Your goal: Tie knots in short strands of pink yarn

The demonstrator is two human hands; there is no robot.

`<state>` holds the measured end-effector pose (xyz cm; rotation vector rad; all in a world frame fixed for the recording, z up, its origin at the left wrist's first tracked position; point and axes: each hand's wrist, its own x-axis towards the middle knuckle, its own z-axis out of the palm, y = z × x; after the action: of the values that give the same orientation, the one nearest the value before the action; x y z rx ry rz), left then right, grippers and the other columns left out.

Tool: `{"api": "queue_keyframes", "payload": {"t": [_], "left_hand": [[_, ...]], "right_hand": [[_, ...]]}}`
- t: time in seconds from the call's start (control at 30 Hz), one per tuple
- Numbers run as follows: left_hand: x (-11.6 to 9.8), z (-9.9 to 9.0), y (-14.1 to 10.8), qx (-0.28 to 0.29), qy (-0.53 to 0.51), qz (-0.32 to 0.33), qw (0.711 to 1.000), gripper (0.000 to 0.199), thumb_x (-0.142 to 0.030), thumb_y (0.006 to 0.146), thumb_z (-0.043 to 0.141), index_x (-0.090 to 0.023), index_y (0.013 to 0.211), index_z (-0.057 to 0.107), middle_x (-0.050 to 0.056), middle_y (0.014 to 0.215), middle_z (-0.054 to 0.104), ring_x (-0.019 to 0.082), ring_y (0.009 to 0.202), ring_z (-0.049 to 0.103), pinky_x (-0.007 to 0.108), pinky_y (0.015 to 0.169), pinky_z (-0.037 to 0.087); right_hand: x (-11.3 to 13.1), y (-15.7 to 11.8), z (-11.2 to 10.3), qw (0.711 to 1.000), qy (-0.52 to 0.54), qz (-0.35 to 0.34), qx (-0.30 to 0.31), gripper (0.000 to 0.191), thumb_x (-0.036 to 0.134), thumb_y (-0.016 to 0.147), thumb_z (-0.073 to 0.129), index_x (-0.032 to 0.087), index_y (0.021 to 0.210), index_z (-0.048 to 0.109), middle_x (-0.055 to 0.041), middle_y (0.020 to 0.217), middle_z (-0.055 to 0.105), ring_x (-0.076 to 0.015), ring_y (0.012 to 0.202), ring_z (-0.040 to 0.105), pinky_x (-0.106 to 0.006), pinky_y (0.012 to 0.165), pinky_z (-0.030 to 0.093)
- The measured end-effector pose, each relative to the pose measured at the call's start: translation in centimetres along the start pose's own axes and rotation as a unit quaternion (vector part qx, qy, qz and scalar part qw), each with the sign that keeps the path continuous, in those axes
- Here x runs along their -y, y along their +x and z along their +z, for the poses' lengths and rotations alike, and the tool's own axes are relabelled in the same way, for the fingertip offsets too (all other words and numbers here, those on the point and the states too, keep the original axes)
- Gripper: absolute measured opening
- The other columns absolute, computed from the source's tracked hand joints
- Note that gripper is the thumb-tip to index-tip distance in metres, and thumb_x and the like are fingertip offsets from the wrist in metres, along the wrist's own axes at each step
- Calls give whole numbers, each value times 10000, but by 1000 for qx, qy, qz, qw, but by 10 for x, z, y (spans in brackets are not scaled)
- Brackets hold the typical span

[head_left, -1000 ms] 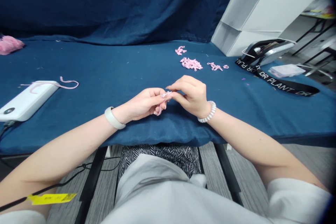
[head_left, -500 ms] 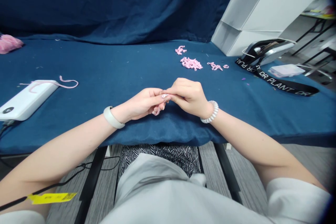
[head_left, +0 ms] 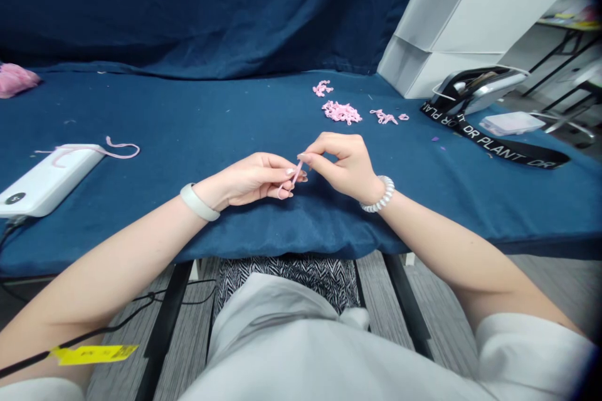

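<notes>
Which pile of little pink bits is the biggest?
The wide clump of pink cord pieces in the middle; the clumps behind it and to its right are much smaller.

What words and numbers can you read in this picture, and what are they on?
"DR PLANT", repeated along the black strap.
Round black badge on the white power bank: one small mark, too blurred to read.
Yellow tag: print too small to read.

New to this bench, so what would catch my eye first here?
A pink cord loop held between the left hand and right hand stands out against the blue cloth at centre. Beyond them lies a pile of pink cord pieces, and a white power bank sits far left.
</notes>
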<state>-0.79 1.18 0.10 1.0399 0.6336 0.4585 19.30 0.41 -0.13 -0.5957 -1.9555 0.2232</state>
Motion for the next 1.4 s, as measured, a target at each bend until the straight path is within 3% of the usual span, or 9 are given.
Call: {"api": "queue_keyframes", "payload": {"t": [0.23, 0.37, 0.57, 0.77, 0.93, 1.17, 1.4], "left_hand": [[2, -7, -1, 10, 49, -85, 995, 227, -218, 597, 875, -115, 759, 753, 35, 776, 684, 65, 594, 634, 178, 618, 580], [3, -7, 1, 1, 55, -43, 998, 211, -216, 584, 880, -106, 690, 734, 38, 791, 693, 38, 604, 602, 135, 583, 518], [6, -8, 2, 1, 38, 24, 999, 237, -283, 642, 856, -121, 732, 709, 80, 910, 742, 132, 911, 698, 195, 806, 538], [6, -4, 2, -68, 65, 32, 995, 321, -352, 636, 855, -133, 824, 716, 28, 667, 700, 104, 668, 683, 255, 761, 577], [4, 1, 2, -147, 157, 73, 974, 382, -382, 650, 834, -145, 940, 762, 50, 745, 720, 107, 700, 681, 219, 722, 578], [3, 4, -1, -141, 243, 113, 953, 361, -353, 739, 750, -191, 1062, 752, 12, 771, 698, 104, 712, 670, 265, 751, 599], [2, 3, -1, -171, 305, 155, 924, 303, -320, 804, 668, -129, 1028, 739, 50, 775, 715, 112, 688, 657, 255, 723, 584]], "right_hand": [[0, -3, 4, 997, 2, -32, 68, 224, 248, 892, 597, 152, 707, 678, -25, 672, 686, -100, 622, 598, -241, 632, 471], [2, -3, 4, 998, 4, -29, 58, 233, 265, 894, 602, 154, 700, 668, -19, 651, 675, -100, 615, 595, -241, 631, 472], [2, -1, 2, 1000, -7, -16, 11, 207, 240, 879, 619, 151, 699, 674, -19, 664, 680, -94, 610, 607, -228, 613, 472], [-3, 1, -1, 1000, -15, -4, -24, 201, 237, 868, 636, 142, 695, 678, -22, 671, 685, -92, 603, 601, -228, 610, 467], [-11, 2, -4, 998, -32, 17, -50, 222, 269, 866, 640, 146, 683, 671, -15, 674, 683, -92, 602, 591, -231, 600, 455], [-17, 3, -5, 997, -46, 35, -60, 258, 299, 875, 626, 149, 668, 658, -14, 658, 674, -98, 593, 580, -241, 600, 448], [-18, 3, -5, 993, -64, 68, -66, 306, 380, 883, 605, 163, 672, 654, -24, 668, 674, -117, 604, 580, -269, 614, 455]]}}
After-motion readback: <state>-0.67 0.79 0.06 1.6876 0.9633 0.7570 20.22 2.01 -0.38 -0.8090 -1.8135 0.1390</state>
